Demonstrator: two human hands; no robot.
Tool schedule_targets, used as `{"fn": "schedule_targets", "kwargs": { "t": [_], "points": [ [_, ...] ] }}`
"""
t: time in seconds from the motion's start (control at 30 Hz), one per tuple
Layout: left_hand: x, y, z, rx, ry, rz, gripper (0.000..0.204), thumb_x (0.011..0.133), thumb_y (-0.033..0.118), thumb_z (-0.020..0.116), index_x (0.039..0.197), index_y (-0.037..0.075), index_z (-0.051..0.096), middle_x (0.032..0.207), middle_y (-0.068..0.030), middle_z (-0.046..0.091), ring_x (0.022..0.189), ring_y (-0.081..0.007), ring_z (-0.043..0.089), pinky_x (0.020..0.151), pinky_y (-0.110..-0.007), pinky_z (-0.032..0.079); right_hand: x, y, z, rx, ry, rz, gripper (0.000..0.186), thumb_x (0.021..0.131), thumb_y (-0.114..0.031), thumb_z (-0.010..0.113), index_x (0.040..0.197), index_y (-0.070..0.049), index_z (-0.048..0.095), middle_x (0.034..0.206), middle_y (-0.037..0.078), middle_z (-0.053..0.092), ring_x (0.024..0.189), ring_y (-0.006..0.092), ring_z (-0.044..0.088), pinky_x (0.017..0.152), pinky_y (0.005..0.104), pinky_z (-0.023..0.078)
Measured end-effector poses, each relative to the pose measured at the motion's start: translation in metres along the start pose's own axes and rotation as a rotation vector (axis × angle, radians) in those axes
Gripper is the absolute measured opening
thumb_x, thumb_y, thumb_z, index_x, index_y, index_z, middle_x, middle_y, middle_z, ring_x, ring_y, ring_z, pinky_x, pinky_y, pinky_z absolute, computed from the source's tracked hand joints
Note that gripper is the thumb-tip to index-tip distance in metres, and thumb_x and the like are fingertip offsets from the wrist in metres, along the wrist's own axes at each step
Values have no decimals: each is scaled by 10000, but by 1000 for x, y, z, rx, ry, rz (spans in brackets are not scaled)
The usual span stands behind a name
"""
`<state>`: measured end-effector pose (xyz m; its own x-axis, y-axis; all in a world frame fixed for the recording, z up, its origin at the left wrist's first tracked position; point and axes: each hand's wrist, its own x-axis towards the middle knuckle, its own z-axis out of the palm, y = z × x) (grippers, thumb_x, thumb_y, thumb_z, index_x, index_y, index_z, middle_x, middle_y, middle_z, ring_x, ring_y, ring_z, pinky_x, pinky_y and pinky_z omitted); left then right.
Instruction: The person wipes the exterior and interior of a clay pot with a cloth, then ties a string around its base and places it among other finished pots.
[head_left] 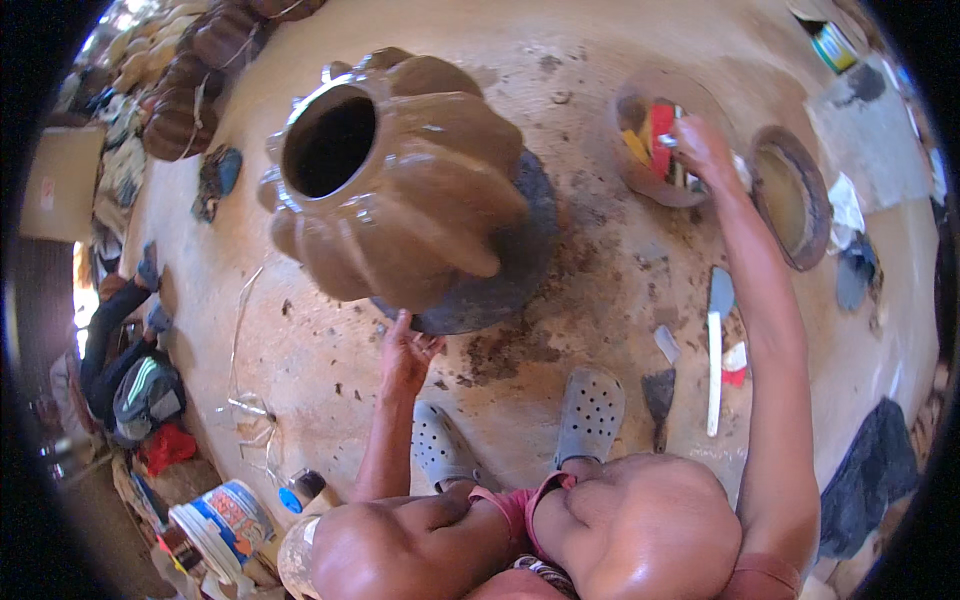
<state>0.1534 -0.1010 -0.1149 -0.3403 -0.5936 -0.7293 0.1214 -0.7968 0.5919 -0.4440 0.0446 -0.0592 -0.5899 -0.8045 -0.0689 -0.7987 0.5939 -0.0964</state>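
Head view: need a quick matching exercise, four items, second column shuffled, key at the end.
Column one
1. Left hand
2. Right hand
3. Ribbed pot
4. Clogs

Column two
A. Grey, dotted with holes
B. At the round bowl that holds red and yellow things
C. At the near edge of the dark disc
D. Glossy brown, with a dark open mouth

Pairs: 1-C, 2-B, 3-D, 4-A

Stained tan floor (pixel 330 370), dark disc (pixel 535 220), wide bowl (pixel 690 88), shallow basin (pixel 815 205), white strip (pixel 714 375)
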Motion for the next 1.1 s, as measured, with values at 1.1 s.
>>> {"fn": "schedule_targets", "kwargs": {
  "t": [1.1],
  "points": [
    [15, 37, 0, 177, 6, 136, 513, 1061, 399, 634, 1498, 247, 412, 1513, -13, 502, 1286, -298, 554, 1032, -551, 423, -174, -249, -145, 293, 588, -661, 450, 740, -5, 680, 1157, -134, 789, 1203, 74, 749, 970, 258, 733, 799, 366, 614]
  ]
}}
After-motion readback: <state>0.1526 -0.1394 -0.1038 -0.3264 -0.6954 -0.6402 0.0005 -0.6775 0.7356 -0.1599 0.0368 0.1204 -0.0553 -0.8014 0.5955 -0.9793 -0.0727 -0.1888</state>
